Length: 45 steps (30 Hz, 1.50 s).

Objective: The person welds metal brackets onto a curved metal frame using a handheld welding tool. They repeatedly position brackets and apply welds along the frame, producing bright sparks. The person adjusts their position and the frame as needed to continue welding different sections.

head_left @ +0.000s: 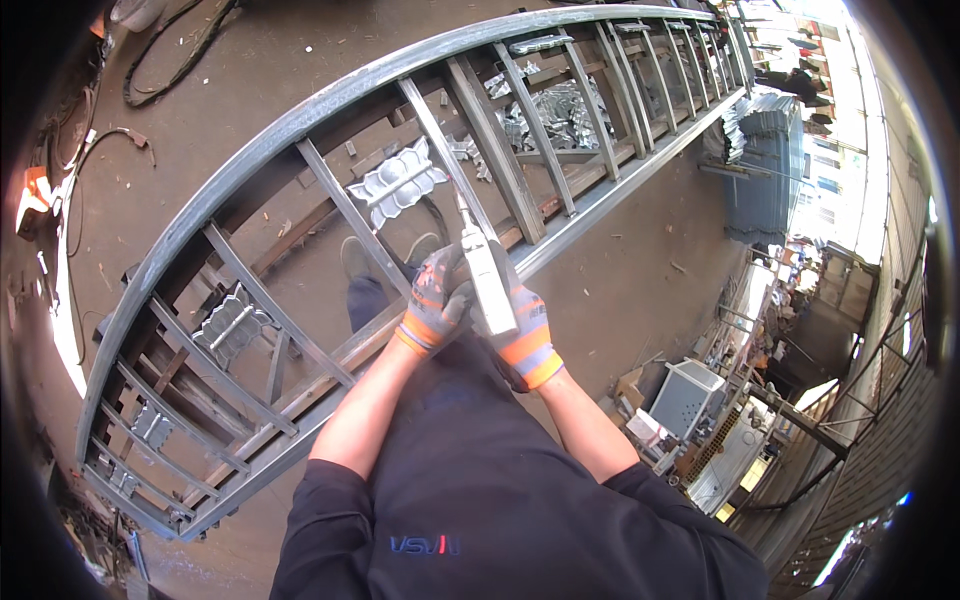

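A white, narrow, bottle-like thing with a thin pointed nozzle (488,285) is held in front of my body, its tip toward the metal frame. My right hand (528,325), in a grey and orange glove, wraps it from the right and behind. Against its left side is my left hand (437,300), gloved alike, with fingers curled in close to it. The tip lies over a crossbar (440,145) of the long grey ladder-like metal frame (225,185). Left of that bar sits a silver leaf-shaped ornamental panel (398,182). Whether the tip touches metal is hard to tell.
Another ornamental panel (232,328) is set between bars on the left. Silver castings (555,115) lie heaped beyond the frame's bars. A stack of grey sheets (765,165) stands at right. Cables (165,85) lie on the floor, and a grey box (687,397) stands lower right.
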Tool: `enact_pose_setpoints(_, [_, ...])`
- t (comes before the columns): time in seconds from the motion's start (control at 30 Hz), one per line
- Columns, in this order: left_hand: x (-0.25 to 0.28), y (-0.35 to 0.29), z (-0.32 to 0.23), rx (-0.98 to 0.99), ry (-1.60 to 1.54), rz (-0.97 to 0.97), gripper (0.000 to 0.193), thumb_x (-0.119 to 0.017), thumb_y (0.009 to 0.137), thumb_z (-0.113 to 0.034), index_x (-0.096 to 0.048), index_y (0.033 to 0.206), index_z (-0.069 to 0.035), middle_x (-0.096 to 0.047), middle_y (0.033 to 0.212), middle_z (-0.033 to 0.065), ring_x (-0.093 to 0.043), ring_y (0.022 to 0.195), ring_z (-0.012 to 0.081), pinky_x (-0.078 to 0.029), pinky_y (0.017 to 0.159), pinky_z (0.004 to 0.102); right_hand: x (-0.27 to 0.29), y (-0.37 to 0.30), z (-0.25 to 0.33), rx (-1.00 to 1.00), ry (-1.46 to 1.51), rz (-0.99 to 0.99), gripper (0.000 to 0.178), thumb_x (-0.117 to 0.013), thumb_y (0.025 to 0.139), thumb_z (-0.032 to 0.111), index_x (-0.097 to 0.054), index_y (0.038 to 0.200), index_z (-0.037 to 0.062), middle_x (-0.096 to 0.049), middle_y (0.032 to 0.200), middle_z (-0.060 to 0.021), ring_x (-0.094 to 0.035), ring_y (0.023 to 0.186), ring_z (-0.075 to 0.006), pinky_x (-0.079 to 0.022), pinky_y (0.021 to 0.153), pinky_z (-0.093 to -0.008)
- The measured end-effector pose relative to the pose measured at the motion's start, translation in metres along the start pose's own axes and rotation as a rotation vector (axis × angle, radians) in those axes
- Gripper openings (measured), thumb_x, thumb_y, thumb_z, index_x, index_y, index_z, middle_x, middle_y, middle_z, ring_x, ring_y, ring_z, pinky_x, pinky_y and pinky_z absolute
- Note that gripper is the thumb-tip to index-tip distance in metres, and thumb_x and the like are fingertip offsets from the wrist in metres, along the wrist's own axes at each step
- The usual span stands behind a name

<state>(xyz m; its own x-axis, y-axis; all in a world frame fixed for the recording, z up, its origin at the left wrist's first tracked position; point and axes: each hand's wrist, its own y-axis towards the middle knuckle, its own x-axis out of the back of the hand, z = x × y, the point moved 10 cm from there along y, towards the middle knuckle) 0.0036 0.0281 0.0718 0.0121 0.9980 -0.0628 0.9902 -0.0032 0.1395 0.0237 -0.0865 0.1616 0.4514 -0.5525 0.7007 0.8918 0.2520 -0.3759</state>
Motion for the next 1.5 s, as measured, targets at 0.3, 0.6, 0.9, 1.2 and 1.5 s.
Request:
enact_pose_setpoints(0.3, [0.010, -0.001, -0.003, -0.070, 0.025, -0.055, 0.067, -0.057, 0.089, -0.014, -0.052, 0.153, 0.007, -0.062, 0.143, 0.0304, -0.061, 0.131, 0.0502, -0.048, 0.115, 0.0524, -0.016, 0.000, -0.002, -0.081, -0.062, 0.001, 0.033, -0.072, 0.095, 0.022, -0.066, 0.123, 0.0052, -0.075, 0.090, -0.0206, -0.073, 0.084, -0.0448, -0.058, 0.069, -0.0494])
enact_pose_setpoints(0.6, [0.003, -0.009, 0.022, 0.038, -0.045, 0.022, 0.068, -0.051, 0.098, -0.027, -0.049, 0.154, 0.010, -0.061, 0.148, 0.0315, -0.059, 0.134, 0.0518, -0.046, 0.117, 0.0526, -0.015, -0.001, 0.003, -0.083, -0.056, -0.071, 0.024, -0.075, 0.092, 0.023, -0.076, 0.108, 0.0057, -0.076, 0.090, -0.0203, -0.074, 0.085, -0.0435, -0.059, 0.070, -0.0484])
enact_pose_setpoints(0.9, [0.002, -0.019, 0.035, 0.005, 0.083, -0.044, 0.066, -0.047, 0.104, -0.037, -0.049, 0.156, 0.004, -0.067, 0.142, 0.0224, -0.068, 0.128, 0.0386, -0.053, 0.109, 0.0460, -0.015, -0.001, 0.003, -0.078, -0.090, -0.049, 0.029, -0.075, 0.090, 0.022, -0.075, 0.115, 0.0067, -0.076, 0.095, -0.0217, -0.074, 0.087, -0.0449, -0.060, 0.071, -0.0505])
enact_pose_setpoints(1.2, [0.001, -0.014, 0.032, 0.083, -0.015, -0.032, 0.077, -0.046, 0.103, -0.048, -0.048, 0.156, 0.008, -0.063, 0.147, 0.0275, -0.063, 0.133, 0.0454, -0.048, 0.115, 0.0494, -0.013, 0.001, 0.001, -0.084, -0.043, -0.067, 0.029, -0.075, 0.091, 0.023, -0.075, 0.115, 0.0065, -0.076, 0.095, -0.0224, -0.074, 0.087, -0.0450, -0.060, 0.071, -0.0505])
enact_pose_setpoints(1.5, [0.001, -0.008, 0.024, 0.088, -0.098, -0.048, 0.078, -0.045, 0.103, -0.053, -0.052, 0.153, 0.007, -0.067, 0.143, 0.0269, -0.066, 0.129, 0.0455, -0.051, 0.112, 0.0494, -0.020, -0.002, -0.010, -0.093, -0.099, 0.000, 0.031, -0.076, 0.093, 0.022, -0.071, 0.118, 0.0048, -0.076, 0.097, -0.0217, -0.074, 0.089, -0.0430, -0.059, 0.073, -0.0477])
